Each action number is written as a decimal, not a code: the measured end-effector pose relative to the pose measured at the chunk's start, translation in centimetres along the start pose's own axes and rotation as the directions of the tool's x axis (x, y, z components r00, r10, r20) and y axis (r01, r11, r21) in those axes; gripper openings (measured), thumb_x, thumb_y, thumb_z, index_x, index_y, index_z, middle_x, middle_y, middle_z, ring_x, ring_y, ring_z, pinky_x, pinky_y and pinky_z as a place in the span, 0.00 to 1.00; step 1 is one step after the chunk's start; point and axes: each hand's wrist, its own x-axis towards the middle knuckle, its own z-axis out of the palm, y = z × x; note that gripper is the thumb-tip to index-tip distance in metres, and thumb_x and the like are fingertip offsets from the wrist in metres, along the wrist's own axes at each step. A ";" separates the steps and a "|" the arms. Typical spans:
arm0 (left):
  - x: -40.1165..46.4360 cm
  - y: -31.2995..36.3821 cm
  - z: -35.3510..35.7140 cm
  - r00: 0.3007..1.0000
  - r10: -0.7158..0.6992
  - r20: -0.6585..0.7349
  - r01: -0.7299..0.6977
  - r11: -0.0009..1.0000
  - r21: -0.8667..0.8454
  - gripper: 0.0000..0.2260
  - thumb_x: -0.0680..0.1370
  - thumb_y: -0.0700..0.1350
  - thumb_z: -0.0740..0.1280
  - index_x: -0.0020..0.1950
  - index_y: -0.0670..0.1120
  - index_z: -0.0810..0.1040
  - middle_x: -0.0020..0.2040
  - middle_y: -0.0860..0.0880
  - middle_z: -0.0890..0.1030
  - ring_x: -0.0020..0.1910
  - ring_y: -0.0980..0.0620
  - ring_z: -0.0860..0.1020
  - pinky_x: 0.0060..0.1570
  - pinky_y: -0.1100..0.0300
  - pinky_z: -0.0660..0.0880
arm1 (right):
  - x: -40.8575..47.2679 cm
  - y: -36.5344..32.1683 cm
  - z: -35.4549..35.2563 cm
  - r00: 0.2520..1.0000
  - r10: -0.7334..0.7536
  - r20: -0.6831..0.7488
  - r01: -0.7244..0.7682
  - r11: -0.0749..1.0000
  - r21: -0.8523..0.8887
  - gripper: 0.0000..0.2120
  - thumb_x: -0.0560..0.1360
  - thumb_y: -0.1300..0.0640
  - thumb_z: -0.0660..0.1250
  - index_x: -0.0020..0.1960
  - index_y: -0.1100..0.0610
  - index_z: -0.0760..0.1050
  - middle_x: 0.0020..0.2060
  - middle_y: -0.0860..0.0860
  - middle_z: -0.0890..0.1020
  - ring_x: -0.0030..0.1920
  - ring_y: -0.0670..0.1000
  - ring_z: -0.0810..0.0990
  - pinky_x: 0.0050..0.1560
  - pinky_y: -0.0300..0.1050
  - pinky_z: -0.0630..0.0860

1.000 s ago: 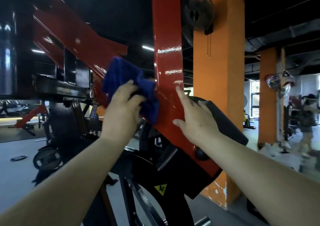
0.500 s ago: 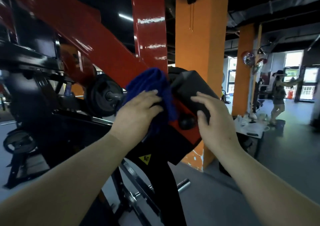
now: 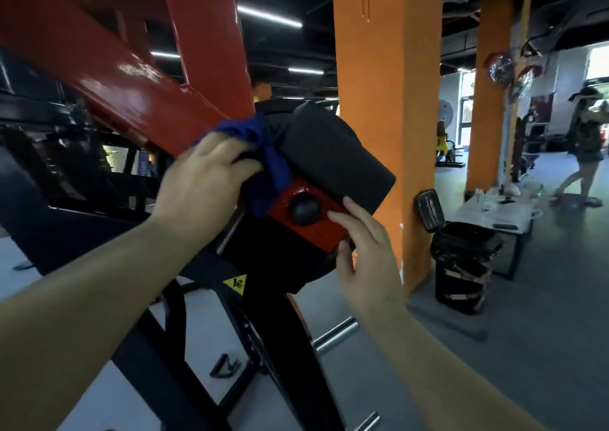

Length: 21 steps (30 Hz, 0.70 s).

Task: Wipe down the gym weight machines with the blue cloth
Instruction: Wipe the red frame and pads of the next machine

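Observation:
A red-framed weight machine (image 3: 138,97) fills the left and centre, its sloping beam ending in a red plate with a black knob (image 3: 304,209) under a black foam roller pad (image 3: 333,153). My left hand (image 3: 206,180) presses the blue cloth (image 3: 263,163) against the lower end of the red beam, fingers spread over the cloth. My right hand (image 3: 365,249) rests on the lower right corner of the red plate, fingertips on its face and thumb at its edge.
An orange pillar (image 3: 385,100) stands right behind the machine. A black bin (image 3: 461,262) and a low white table (image 3: 494,213) sit to the right, and a person (image 3: 586,147) moves at the far right. Black frame legs and chrome pegs (image 3: 333,335) lie below.
My left hand has slid the blue cloth down the red beam to its lower end by the roller pad. My right hand dropped from the pad to the red plate's corner.

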 end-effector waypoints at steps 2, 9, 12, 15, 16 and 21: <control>0.1 0.4 0.4 0.990 -0.140 0.004 0.140 0.990 -0.029 0.15 0.75 0.46 0.57 0.57 0.52 0.78 0.61 0.48 0.76 0.61 0.44 0.72 0.55 0.46 0.75 | -0.7 0.8 0.2 0.999 0.049 -0.007 -0.049 0.998 0.049 0.22 0.77 0.68 0.62 0.66 0.50 0.76 0.69 0.40 0.70 0.69 0.41 0.67 0.68 0.34 0.66; -3.1 9.2 -2.3 0.928 -0.331 -0.173 0.263 0.908 -0.327 0.11 0.73 0.35 0.65 0.50 0.43 0.84 0.53 0.47 0.81 0.54 0.50 0.72 0.57 0.66 0.66 | -2.7 -1.7 -1.0 0.984 0.163 0.074 -0.179 0.874 0.452 0.17 0.79 0.65 0.63 0.64 0.49 0.75 0.56 0.42 0.80 0.58 0.43 0.79 0.53 0.34 0.75; -4.1 13.7 -3.6 0.968 -0.222 -0.119 0.134 0.855 -0.501 0.13 0.74 0.34 0.62 0.53 0.43 0.82 0.55 0.50 0.80 0.57 0.54 0.75 0.61 0.69 0.67 | -3.1 -3.9 -1.7 0.874 0.294 0.386 -0.466 0.285 0.838 0.23 0.76 0.53 0.69 0.69 0.47 0.70 0.60 0.45 0.80 0.59 0.47 0.80 0.54 0.45 0.80; -3.9 17.1 -4.0 0.931 -0.305 0.198 0.348 0.591 -0.727 0.20 0.75 0.31 0.63 0.58 0.54 0.76 0.55 0.60 0.79 0.57 0.62 0.77 0.54 0.70 0.73 | -3.7 -4.2 -2.2 0.747 0.382 0.545 -0.520 -0.177 0.836 0.25 0.70 0.53 0.68 0.67 0.49 0.74 0.58 0.52 0.82 0.55 0.49 0.83 0.44 0.43 0.80; -3.7 17.2 -4.0 0.922 -0.272 0.275 0.384 0.555 -0.738 0.21 0.76 0.32 0.63 0.59 0.57 0.76 0.56 0.62 0.79 0.58 0.64 0.76 0.54 0.70 0.72 | -3.8 -3.7 -2.2 0.735 0.424 0.528 -0.486 -0.213 0.848 0.25 0.69 0.55 0.67 0.66 0.50 0.75 0.58 0.53 0.83 0.57 0.52 0.82 0.45 0.43 0.80; -2.4 11.9 -5.2 0.941 -0.338 0.017 0.323 0.882 -0.343 0.19 0.76 0.34 0.64 0.65 0.49 0.77 0.66 0.53 0.76 0.67 0.54 0.71 0.69 0.66 0.63 | -1.9 -0.7 -1.6 0.811 0.580 -0.069 -0.319 0.539 0.780 0.17 0.75 0.62 0.72 0.60 0.48 0.76 0.55 0.45 0.82 0.58 0.48 0.80 0.57 0.49 0.78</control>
